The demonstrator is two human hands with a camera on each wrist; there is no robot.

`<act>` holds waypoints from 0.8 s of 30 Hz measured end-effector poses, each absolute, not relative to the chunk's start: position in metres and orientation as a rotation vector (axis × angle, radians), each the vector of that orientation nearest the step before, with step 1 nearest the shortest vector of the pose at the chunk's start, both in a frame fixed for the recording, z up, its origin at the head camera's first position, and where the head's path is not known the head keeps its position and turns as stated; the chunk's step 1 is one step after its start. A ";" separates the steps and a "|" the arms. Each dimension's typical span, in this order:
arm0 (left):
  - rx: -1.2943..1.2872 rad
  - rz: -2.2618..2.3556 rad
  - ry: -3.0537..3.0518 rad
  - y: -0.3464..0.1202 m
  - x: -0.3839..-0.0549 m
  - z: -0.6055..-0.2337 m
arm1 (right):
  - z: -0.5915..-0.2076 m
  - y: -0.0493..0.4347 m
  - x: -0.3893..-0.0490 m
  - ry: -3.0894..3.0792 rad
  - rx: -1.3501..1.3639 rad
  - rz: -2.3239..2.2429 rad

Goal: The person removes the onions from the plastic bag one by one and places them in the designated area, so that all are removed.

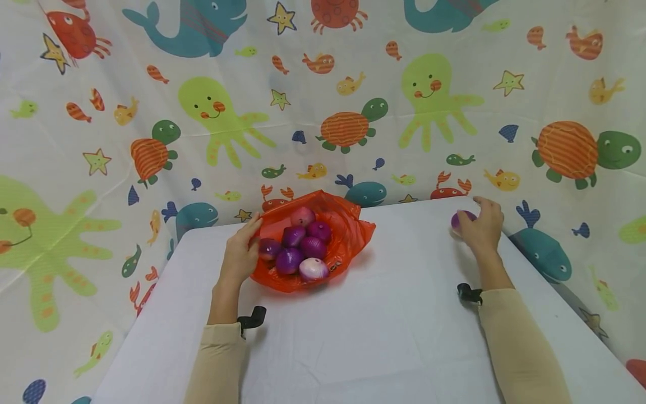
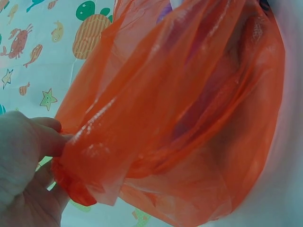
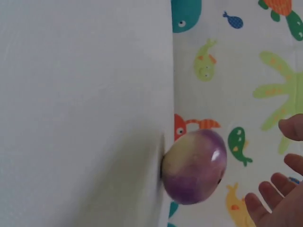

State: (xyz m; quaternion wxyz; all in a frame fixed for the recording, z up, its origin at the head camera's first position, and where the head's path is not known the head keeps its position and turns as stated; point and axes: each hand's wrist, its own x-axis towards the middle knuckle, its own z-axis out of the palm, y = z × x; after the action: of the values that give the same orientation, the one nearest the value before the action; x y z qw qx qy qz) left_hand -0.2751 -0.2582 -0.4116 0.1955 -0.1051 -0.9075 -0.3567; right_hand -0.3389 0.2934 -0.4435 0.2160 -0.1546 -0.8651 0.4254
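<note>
An orange-red plastic bag (image 1: 355, 238) sits left of centre on the table in the head view, its mouth spread wide. Several purple onions (image 1: 313, 248) lie inside it. With thumb and fingers, my left hand (image 1: 241, 252) pinches the bag's left edge; the left wrist view shows the thin film bunched between them. Far to the right, a single purple-and-white onion (image 3: 194, 168) rests on the tabletop. My right hand (image 1: 484, 224) is beside this onion, fingers spread and apart from it in the right wrist view.
A white cloth covers the table (image 1: 383, 331), whose right edge runs just past my right hand. Behind it hangs a curtain (image 1: 313, 157) printed with sea animals. Small black devices (image 1: 469, 293) are strapped at both wrists.
</note>
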 end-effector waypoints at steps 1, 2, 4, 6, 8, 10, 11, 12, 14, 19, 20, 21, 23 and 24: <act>-0.293 -0.997 -2.545 -0.258 -0.275 -0.412 | -0.440 0.290 -0.338 -2.382 -0.415 1.172; -0.290 -0.998 -2.547 -0.258 -0.275 -0.412 | -0.437 0.286 -0.338 -2.369 -0.396 1.163; -0.285 -0.998 -2.549 -0.258 -0.275 -0.412 | -0.432 0.279 -0.337 -2.349 -0.359 1.153; -0.283 -0.995 -2.550 -0.259 -0.275 -0.413 | -0.427 0.273 -0.337 -2.330 -0.318 1.149; -0.282 -1.001 -2.550 -0.258 -0.275 -0.413 | -0.423 0.266 -0.336 -2.303 -0.260 1.145; -0.283 -1.002 -2.552 -0.259 -0.275 -0.414 | -0.420 0.258 -0.335 -2.281 -0.199 1.142; -0.280 -1.001 -2.552 -0.259 -0.275 -0.415 | -0.419 0.255 -0.335 -2.272 -0.165 1.139; -0.278 -1.000 -2.554 -0.259 -0.275 -0.415 | -0.417 0.251 -0.335 -2.263 -0.130 1.141; -0.279 -1.003 -2.555 -0.259 -0.276 -0.416 | -0.414 0.244 -0.334 -2.246 -0.061 1.151; -0.283 -0.984 -2.542 -0.260 -0.276 -0.416 | -0.406 0.229 -0.332 -2.203 0.090 1.183; -0.285 -0.981 -2.538 -0.260 -0.276 -0.415 | -0.404 0.226 -0.332 -2.187 0.122 1.184; -0.281 -0.976 -2.538 -0.260 -0.276 -0.415 | -0.402 0.222 -0.332 -2.177 0.149 1.182; -0.280 -0.974 -2.537 -0.260 -0.276 -0.415 | -0.399 0.215 -0.330 -2.160 0.201 1.171; -0.278 -0.972 -2.538 -0.260 -0.276 -0.415 | -0.398 0.212 -0.330 -2.146 0.232 1.170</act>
State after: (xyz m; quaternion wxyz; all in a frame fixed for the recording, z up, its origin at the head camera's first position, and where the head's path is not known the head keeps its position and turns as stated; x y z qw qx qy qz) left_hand -0.2762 -0.2602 -0.4148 0.2033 -0.0997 -0.9096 -0.3484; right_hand -0.3298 0.2117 -0.3980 0.3364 0.0889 -0.8231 0.4488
